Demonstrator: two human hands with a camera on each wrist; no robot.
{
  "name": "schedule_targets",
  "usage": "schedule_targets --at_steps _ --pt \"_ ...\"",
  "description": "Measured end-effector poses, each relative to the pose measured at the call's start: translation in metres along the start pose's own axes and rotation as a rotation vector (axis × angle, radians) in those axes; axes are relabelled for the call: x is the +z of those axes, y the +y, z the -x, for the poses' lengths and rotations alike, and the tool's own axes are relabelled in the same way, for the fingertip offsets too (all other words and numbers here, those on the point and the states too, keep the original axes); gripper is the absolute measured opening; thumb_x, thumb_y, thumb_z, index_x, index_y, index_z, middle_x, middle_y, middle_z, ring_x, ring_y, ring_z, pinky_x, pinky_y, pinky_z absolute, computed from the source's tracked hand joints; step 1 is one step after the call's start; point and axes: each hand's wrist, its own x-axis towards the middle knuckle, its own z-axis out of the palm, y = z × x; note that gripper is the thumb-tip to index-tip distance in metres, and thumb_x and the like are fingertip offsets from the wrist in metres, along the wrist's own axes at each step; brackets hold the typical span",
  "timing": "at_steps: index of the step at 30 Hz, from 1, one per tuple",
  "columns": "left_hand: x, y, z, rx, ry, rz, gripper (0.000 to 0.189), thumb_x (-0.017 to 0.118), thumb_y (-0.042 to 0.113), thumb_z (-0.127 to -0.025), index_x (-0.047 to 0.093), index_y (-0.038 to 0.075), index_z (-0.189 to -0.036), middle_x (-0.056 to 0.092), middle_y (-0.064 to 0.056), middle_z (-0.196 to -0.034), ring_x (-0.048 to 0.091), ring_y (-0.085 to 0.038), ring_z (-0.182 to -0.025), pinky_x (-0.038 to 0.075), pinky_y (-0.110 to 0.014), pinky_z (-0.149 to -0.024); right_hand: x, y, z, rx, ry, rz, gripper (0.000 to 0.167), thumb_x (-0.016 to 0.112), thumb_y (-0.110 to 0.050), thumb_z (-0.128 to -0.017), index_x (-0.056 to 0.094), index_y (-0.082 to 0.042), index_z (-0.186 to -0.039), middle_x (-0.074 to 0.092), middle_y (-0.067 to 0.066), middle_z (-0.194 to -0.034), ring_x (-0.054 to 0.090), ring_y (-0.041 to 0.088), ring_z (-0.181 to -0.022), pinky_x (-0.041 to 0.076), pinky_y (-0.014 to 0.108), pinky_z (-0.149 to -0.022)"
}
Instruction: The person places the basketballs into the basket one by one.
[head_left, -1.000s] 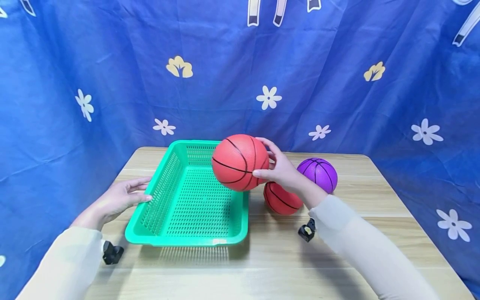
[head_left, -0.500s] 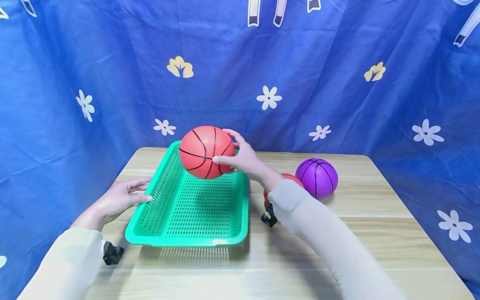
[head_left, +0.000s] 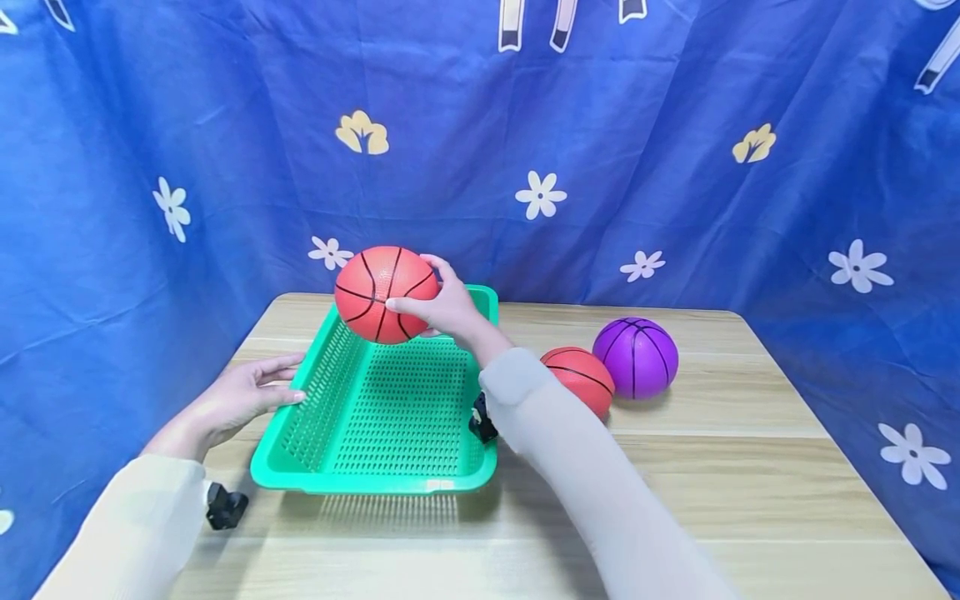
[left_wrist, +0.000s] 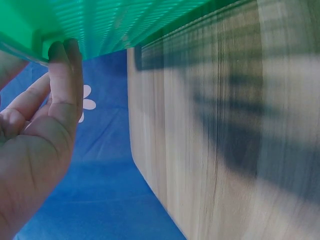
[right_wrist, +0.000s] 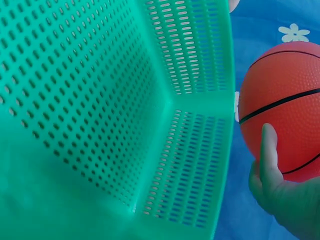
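In the head view my right hand (head_left: 448, 307) grips a red-orange toy basketball (head_left: 384, 293), thumb across its front and fingers round its far right side. The ball hangs over the far left part of a green plastic basket (head_left: 375, 482) with slotted walls. In the right wrist view the ball (right_wrist: 285, 112) is beside the basket's rim (right_wrist: 227, 120). My left hand (head_left: 238, 398) holds the basket's left rim. The left wrist view shows its fingers (left_wrist: 62, 82) reaching up under that rim, partly hidden by it.
Another red basketball (head_left: 579, 377), partly behind the right sleeve, sits to the right of the basket. Next to it is a purple basketball (head_left: 636, 358). The wood-grain table (head_left: 735, 475) ends at a blue patterned curtain (head_left: 637, 125) behind and at both sides.
My right hand has carried the red ball leftward and slightly away, from the basket's right rim to over its far left part. My left hand and the basket have stayed in place.
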Motion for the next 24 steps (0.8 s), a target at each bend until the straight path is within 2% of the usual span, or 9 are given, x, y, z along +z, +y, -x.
schedule_targets --at_steps 4,9,16,19,24 --pt "0.000 0.002 0.000 0.010 -0.002 -0.012 0.074 0.063 0.022 -0.093 0.022 -0.006 -0.148 0.033 -0.034 -0.141 0.037 -0.041 -0.126 0.045 -0.032 -0.093 0.007 0.009 -0.006 0.040 0.063 0.009 0.080 0.084 -0.022 -0.073 0.040 -0.032 -0.139 0.049 0.005 -0.126 0.055 0.031 -0.106 0.056 0.046 -0.066" --pt "0.000 0.004 0.001 -0.003 -0.007 -0.016 0.076 0.064 0.024 -0.093 0.021 -0.005 -0.149 0.033 -0.034 -0.141 0.035 -0.042 -0.127 0.045 -0.033 -0.094 0.016 0.022 -0.011 0.082 0.146 0.062 0.080 0.086 -0.025 -0.071 0.042 -0.034 -0.138 0.050 0.006 -0.126 0.055 0.031 -0.106 0.056 0.041 -0.059" --pt "-0.001 0.004 0.002 -0.007 -0.013 -0.026 0.077 0.064 0.026 -0.093 0.021 -0.006 -0.148 0.034 -0.034 -0.140 0.036 -0.042 -0.127 0.044 -0.039 -0.096 0.030 0.039 -0.015 0.130 0.203 0.158 0.080 0.087 -0.027 -0.069 0.044 -0.036 -0.136 0.048 0.006 -0.127 0.053 0.030 -0.108 0.056 0.041 -0.060" --pt "-0.001 0.004 0.002 -0.008 -0.011 -0.028 0.077 0.064 0.026 -0.093 0.021 -0.005 -0.149 0.034 -0.034 -0.140 0.036 -0.042 -0.127 0.044 -0.038 -0.096 0.034 0.047 -0.018 0.159 0.215 0.186 0.081 0.087 -0.028 -0.069 0.043 -0.036 -0.136 0.046 0.007 -0.128 0.052 0.030 -0.110 0.056 0.043 -0.062" --pt "0.000 0.004 0.001 -0.011 -0.006 -0.016 0.077 0.065 0.026 -0.092 0.022 -0.005 -0.149 0.036 -0.033 -0.140 0.038 -0.040 -0.126 0.046 -0.028 -0.090 0.037 0.054 -0.021 0.200 0.230 0.226 0.085 0.087 -0.030 -0.068 0.040 -0.036 -0.139 0.041 0.009 -0.130 0.048 0.031 -0.113 0.056 0.041 -0.062"
